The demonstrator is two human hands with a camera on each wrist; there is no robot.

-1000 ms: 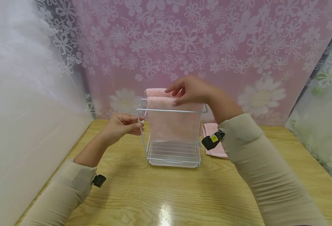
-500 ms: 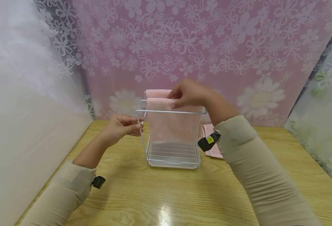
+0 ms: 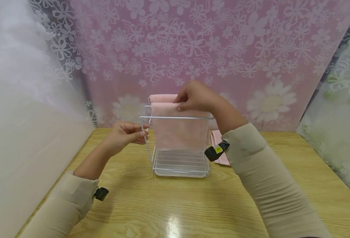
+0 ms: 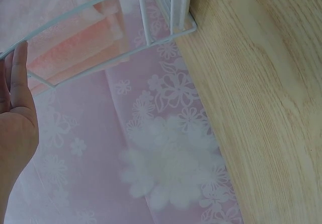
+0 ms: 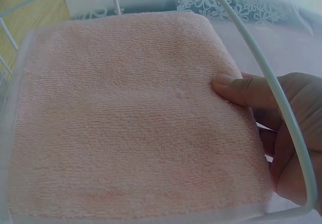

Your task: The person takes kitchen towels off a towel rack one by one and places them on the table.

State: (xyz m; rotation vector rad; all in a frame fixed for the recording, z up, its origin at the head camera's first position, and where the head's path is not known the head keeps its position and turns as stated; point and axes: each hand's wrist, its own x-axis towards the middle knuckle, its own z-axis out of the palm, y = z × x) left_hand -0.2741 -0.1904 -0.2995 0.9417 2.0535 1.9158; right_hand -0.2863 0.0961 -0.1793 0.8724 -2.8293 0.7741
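Pinching, with the right hand, the top fold of a pale pink terry-cloth towel, draped below that grip over a white wire rack. Pinching, with the left hand, the rack's upright, just left of the towel. Just behind the right grip, a second pink towel.

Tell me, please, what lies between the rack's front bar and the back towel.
The front towel, pinched by the right hand, hangs between the front bar and the back towel. The head view shows this.
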